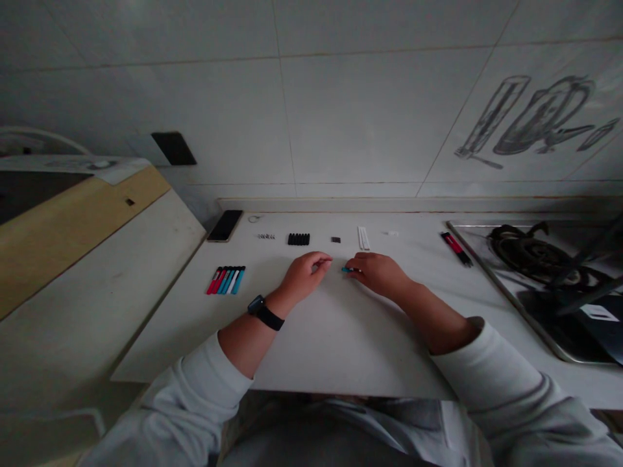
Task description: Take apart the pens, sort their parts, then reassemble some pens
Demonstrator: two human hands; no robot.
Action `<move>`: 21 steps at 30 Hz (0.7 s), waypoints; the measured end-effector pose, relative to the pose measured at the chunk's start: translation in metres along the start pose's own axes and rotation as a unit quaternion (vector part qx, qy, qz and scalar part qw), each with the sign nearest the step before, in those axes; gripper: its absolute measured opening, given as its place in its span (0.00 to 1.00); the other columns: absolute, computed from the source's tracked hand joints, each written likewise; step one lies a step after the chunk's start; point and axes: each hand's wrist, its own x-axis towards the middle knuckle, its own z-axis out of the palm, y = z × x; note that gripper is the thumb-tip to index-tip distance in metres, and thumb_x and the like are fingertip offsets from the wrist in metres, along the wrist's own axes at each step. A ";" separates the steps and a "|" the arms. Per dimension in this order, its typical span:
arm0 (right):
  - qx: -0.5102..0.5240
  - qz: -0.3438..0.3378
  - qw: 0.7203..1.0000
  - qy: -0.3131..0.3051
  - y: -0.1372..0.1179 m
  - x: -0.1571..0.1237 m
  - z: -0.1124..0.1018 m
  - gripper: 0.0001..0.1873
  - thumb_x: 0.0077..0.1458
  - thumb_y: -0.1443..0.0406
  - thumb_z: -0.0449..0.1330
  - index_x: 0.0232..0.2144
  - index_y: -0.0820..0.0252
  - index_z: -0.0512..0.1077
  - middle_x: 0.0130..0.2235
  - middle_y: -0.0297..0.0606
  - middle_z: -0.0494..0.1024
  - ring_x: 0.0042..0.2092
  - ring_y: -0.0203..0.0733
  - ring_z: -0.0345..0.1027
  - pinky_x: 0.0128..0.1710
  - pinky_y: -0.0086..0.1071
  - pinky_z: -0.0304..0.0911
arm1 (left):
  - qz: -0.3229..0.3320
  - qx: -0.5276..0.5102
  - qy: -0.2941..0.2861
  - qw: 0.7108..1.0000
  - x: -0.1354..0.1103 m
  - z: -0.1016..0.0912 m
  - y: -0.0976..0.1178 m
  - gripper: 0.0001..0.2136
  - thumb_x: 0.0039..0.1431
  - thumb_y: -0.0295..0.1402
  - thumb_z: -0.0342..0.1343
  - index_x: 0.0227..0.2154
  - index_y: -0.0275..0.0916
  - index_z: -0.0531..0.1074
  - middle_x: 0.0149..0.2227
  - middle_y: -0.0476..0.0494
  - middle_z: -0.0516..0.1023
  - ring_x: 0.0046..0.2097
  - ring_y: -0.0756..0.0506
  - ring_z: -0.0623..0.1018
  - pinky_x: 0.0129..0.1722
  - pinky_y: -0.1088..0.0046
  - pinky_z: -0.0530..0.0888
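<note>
My right hand [377, 272] pinches a small blue tube-like piece [346, 269], mostly hidden by the fingers. Just left of it, my left hand [305, 272] has its thumb and fingers drawn together; whatever is between the tips is too small to make out. The two hands are a short gap apart, low over the white table. Beyond them lie a row of black caps [298, 239], a small dark block [335, 240] and thin white sticks [363, 238]. Left of my wrist, several red, blue and white pen-like tubes with dark ends [226, 280] rest side by side.
Small metal pieces [266, 237], a ring [254, 219] and a phone [225, 226] lie at the back left. Small pale pieces [390, 233] are at the back. Red and black pens [456, 249] lie beside the gas stove [535, 253]. A wall closes the back.
</note>
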 end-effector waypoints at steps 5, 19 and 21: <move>-0.040 0.007 0.996 -0.080 0.009 -0.003 -0.001 0.11 0.63 0.62 0.61 0.46 0.51 0.80 0.43 0.41 0.81 0.42 0.46 0.75 0.38 0.33 0.63 | -0.002 0.030 0.040 0.999 0.008 -0.017 -0.012 0.08 0.66 0.33 0.56 0.45 0.41 0.78 0.45 0.43 0.83 0.45 0.46 0.81 0.49 0.66 0.77; 0.019 0.003 0.999 -0.036 0.007 -0.004 -0.004 0.19 0.66 0.50 0.57 0.48 0.55 0.78 0.42 0.42 0.80 0.41 0.45 0.74 0.40 0.34 0.65 | -0.135 0.420 0.085 0.893 0.014 -0.093 -0.087 0.22 0.61 0.35 0.59 0.58 0.42 0.75 0.63 0.31 0.68 0.63 0.31 0.67 0.64 0.50 0.61; 0.026 -0.004 1.000 -0.006 0.005 -0.003 -0.004 0.19 0.66 0.52 0.56 0.48 0.55 0.78 0.42 0.43 0.80 0.43 0.45 0.74 0.41 0.34 0.65 | -0.130 0.422 0.068 0.895 0.015 -0.090 -0.094 0.21 0.62 0.35 0.58 0.58 0.41 0.75 0.65 0.30 0.66 0.65 0.31 0.64 0.65 0.49 0.59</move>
